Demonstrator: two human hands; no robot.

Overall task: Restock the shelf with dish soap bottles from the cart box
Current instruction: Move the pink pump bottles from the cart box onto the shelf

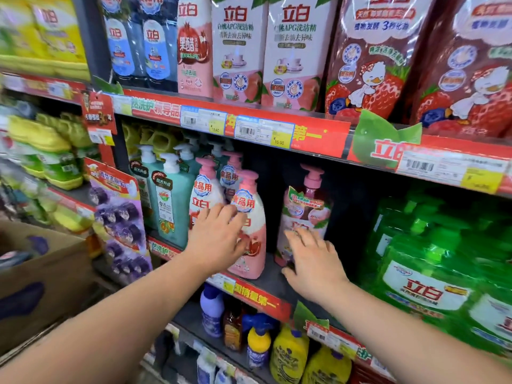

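On the shelf, left hand touches pink bottle.

Left arm bare, right arm bare, uncovered to the frame edge; left hand and right hand bare too.

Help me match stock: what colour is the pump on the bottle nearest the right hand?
Pink pump, clearest in head view.

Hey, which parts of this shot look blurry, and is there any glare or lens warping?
Head view: green bottles at right and yellow packs at left are smeared; glare streaks the top refill pouches; the shelf edge slants and bows, wide-angle.
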